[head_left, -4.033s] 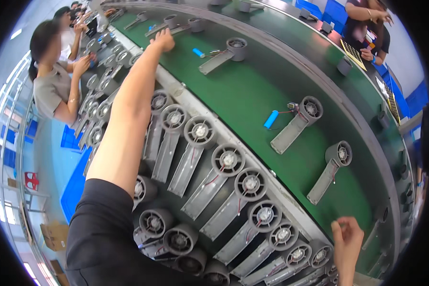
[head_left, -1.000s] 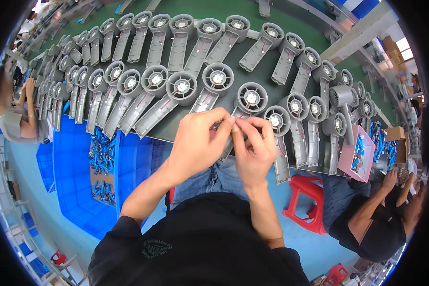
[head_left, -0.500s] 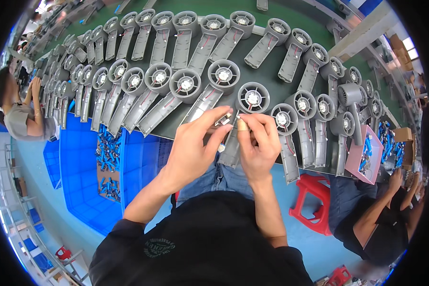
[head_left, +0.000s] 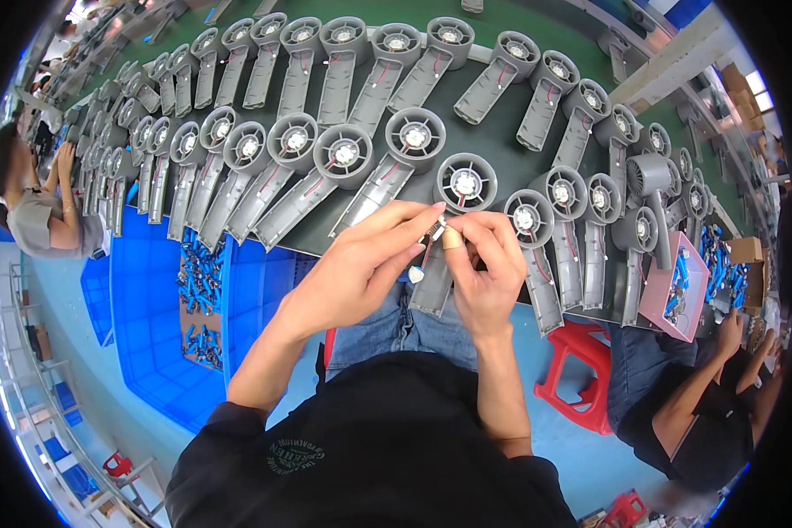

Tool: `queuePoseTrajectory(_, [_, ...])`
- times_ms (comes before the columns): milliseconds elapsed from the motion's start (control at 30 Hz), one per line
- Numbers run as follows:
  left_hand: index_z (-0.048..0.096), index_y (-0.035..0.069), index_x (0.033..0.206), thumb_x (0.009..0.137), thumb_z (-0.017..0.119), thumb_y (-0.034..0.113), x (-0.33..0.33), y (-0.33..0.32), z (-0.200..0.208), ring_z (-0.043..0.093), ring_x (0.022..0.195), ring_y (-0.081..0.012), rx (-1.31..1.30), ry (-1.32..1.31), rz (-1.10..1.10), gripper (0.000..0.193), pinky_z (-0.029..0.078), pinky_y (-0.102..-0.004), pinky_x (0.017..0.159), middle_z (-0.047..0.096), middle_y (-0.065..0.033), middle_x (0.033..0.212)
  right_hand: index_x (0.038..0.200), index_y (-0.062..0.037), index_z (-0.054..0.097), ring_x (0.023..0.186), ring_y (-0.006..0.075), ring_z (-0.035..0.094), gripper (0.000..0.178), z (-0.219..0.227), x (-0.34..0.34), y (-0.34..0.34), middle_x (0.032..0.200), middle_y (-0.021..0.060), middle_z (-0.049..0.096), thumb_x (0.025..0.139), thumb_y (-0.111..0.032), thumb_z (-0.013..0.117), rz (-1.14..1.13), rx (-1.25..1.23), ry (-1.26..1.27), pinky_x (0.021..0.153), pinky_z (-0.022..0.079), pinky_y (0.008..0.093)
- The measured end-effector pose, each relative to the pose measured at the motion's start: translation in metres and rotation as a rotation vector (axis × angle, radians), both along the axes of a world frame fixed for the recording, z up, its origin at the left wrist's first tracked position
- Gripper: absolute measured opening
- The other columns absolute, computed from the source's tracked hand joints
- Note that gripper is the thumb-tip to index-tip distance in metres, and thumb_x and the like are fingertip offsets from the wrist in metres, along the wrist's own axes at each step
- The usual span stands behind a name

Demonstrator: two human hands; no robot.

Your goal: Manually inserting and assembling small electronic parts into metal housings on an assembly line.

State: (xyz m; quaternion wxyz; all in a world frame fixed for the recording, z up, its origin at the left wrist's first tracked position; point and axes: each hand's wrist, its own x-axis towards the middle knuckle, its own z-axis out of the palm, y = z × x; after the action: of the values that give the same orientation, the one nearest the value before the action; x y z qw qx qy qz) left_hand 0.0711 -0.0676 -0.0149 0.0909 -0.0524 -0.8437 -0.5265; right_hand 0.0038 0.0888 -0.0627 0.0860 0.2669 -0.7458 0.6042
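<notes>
My left hand [head_left: 352,273] pinches a small circuit board [head_left: 435,231] between thumb and fingers. Below its fingers shows the whitish end of a small part [head_left: 416,275], mostly hidden by the hand. My right hand [head_left: 484,268] is closed at the board's edge, a tan finger cot [head_left: 451,238] on one finger. Its fingertips appear to hold a small wire plug, largely hidden. Just beyond both hands lies a grey handheld fan housing [head_left: 465,183], round head away from me, its open handle [head_left: 432,286] running under my hands.
Rows of similar grey fan housings [head_left: 343,157] cover the dark bench. Blue bins [head_left: 163,326] stand at left, near blue parts with wires [head_left: 201,290]. At right are a pink box [head_left: 673,286] of blue parts, a red stool [head_left: 576,374] and a co-worker's arm [head_left: 704,378]. Another person sits far left.
My hands have come together, so the circuit board now meets my right fingertips. The left hand has turned and shifted slightly right.
</notes>
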Motion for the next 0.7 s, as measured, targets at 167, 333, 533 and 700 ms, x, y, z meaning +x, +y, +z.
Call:
queuePoseTrajectory(167, [0.053, -0.002, 0.134, 0.09, 0.054, -0.008, -0.003, -0.005, -0.002, 0.061, 0.099, -0.0322, -0.039, 0.018, -0.063, 0.044, 0.05, -0.034, 0.085, 0.058, -0.0186, 0.122, 0.096, 0.0022, 0.069, 0.067, 0.0034, 0.052, 0.011, 0.005, 0.005, -0.002, 0.093, 0.004, 0.061, 0.085, 0.005, 0.069, -0.016, -0.045, -0.103, 0.052, 0.04, 0.0174])
queuePoseTrajectory(333, [0.052, -0.002, 0.135, 0.09, 0.054, -0.009, 0.0, -0.005, -0.008, 0.061, 0.098, -0.0318, -0.043, 0.067, -0.049, 0.045, 0.05, -0.0343, 0.083, 0.057, -0.0189, 0.122, 0.095, 0.0016, 0.07, 0.062, 0.0033, 0.052, 0.014, 0.002, 0.001, -0.001, 0.093, 0.0056, 0.062, 0.082, 0.006, 0.072, -0.013, -0.018, -0.016, 0.049, 0.039, 0.018])
queuePoseTrajectory(533, [0.051, -0.002, 0.135, 0.09, 0.052, -0.009, 0.001, -0.005, -0.005, 0.061, 0.097, -0.0303, -0.035, 0.008, -0.051, 0.046, 0.05, -0.0331, 0.082, 0.057, -0.0187, 0.12, 0.092, 0.0017, 0.069, 0.058, 0.0033, 0.05, 0.016, -0.003, -0.002, -0.001, 0.093, 0.0075, 0.062, 0.078, 0.008, 0.074, -0.01, -0.028, 0.095, 0.047, 0.038, 0.0184])
queuePoseTrajectory(700, [0.05, -0.003, 0.134, 0.091, 0.049, -0.009, 0.0, -0.007, -0.006, 0.059, 0.097, -0.0335, -0.037, 0.025, -0.082, 0.044, 0.049, -0.0359, 0.084, 0.056, -0.0189, 0.119, 0.092, 0.0022, 0.067, 0.059, 0.0035, 0.05, 0.016, -0.005, -0.002, -0.003, 0.093, 0.0072, 0.062, 0.078, 0.008, 0.074, 0.009, -0.013, 0.131, 0.047, 0.038, 0.0185])
